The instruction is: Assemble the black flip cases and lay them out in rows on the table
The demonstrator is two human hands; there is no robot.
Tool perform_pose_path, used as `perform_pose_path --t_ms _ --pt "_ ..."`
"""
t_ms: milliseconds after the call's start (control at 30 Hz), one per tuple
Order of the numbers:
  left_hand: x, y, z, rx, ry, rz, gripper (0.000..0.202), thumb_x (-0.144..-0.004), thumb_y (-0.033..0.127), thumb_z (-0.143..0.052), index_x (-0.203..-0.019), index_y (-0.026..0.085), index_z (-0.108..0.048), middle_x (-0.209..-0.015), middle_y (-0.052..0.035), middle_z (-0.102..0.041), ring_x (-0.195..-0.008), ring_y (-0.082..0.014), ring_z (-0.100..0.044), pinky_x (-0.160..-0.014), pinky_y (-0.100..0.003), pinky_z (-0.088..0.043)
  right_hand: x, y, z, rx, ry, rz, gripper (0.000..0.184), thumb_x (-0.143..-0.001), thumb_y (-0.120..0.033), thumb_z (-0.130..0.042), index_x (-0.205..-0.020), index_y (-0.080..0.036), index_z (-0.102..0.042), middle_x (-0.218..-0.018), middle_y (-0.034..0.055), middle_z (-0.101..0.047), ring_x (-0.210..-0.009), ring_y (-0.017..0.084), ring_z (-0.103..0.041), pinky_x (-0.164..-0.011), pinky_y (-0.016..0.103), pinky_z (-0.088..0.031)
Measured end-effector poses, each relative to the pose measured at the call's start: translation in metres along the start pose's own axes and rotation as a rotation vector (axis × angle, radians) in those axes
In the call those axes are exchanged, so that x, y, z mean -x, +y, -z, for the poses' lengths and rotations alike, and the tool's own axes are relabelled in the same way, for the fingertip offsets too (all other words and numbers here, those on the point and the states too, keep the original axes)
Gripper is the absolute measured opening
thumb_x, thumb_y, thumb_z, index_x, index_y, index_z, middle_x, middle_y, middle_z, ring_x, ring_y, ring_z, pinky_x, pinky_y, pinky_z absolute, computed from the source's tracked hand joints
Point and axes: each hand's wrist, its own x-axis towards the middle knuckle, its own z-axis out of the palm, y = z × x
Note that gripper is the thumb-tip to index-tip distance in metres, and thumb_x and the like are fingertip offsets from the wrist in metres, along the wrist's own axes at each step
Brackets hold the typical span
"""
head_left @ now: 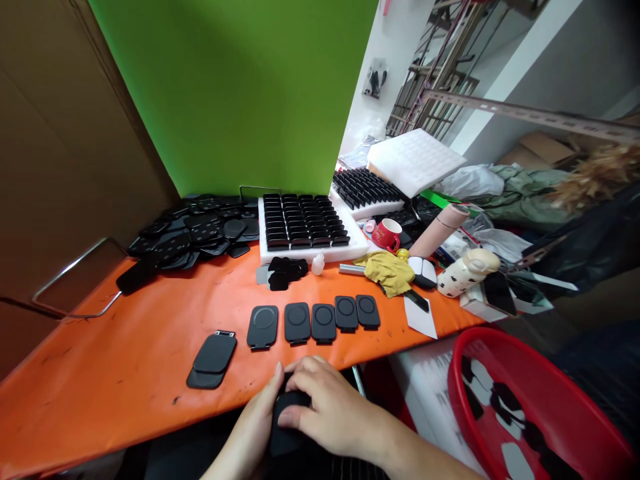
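Observation:
Just off the table's front edge, both hands are closed around a dark flat pad with rounded corners. My left hand grips it from the left side, thumb along its edge. Across its top and right lies my right hand, the thumb pressed on its face; the fingers cover much of the pad. Nearby on the table, a row of several black pads with ring marks lies face up. To the left rests a pair of stacked black pads with a hinge at the top.
A white foam tray holds rows of black pieces, beside a heap of black pads. Rightward are a red mug, a yellow cloth, a pink bottle and a patterned bottle. A red basin stands below the table.

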Motion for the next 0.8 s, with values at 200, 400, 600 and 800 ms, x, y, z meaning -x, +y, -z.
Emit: perform_pose_path --t_ms 200,400,600,800 --pt "-0.008 0.017 0.010 0.048 -0.038 -0.061 0.045 -0.080 0.048 -0.051 -0.119 0.025 -0.054 -0.089 -0.0044 -0.064 -0.080 -0.0216 -0.063 -0.077 -0.038 -0.050 0.011 -0.002 -0.010 0.199 0.241 0.391 0.012 -0.079 -0.030 -0.060 -0.076 -0.019 -0.057 -0.076 -0.0004 -0.059 -0.076 0.014 -0.048 -0.071 0.027 -0.041" --pt "-0.002 0.020 0.018 0.017 -0.079 -0.120 0.046 -0.081 0.050 -0.047 -0.122 0.027 -0.051 -0.096 -0.0046 -0.062 -0.083 -0.0224 -0.063 -0.076 -0.039 -0.051 0.012 -0.004 -0.016 0.297 0.378 0.580 0.010 -0.078 -0.029 -0.057 -0.072 -0.021 -0.057 -0.068 -0.0013 -0.057 -0.067 0.014 -0.045 -0.063 0.029 -0.039" --pt "0.004 0.008 0.014 -0.463 -0.178 -0.353 0.042 -0.086 0.047 -0.040 -0.118 0.025 -0.055 -0.125 -0.0033 -0.053 -0.123 -0.0222 -0.037 -0.107 -0.037 -0.023 0.003 -0.002 -0.002 0.080 0.406 0.117 0.016 -0.080 -0.034 -0.058 -0.074 -0.020 -0.058 -0.076 0.0024 -0.052 -0.077 0.016 -0.049 -0.071 0.030 -0.042" --pt "-0.007 -0.010 0.025 -0.660 0.058 -0.911 0.049 -0.088 0.045 -0.033 -0.133 0.026 -0.032 -0.126 -0.0084 -0.047 -0.116 -0.0254 -0.043 -0.101 -0.045 -0.030 0.004 0.004 -0.019 -0.704 0.122 -0.252 0.040 -0.087 -0.049 -0.041 -0.111 -0.018 -0.049 -0.088 0.0059 -0.057 -0.074 0.016 -0.056 -0.062 0.028 -0.046"
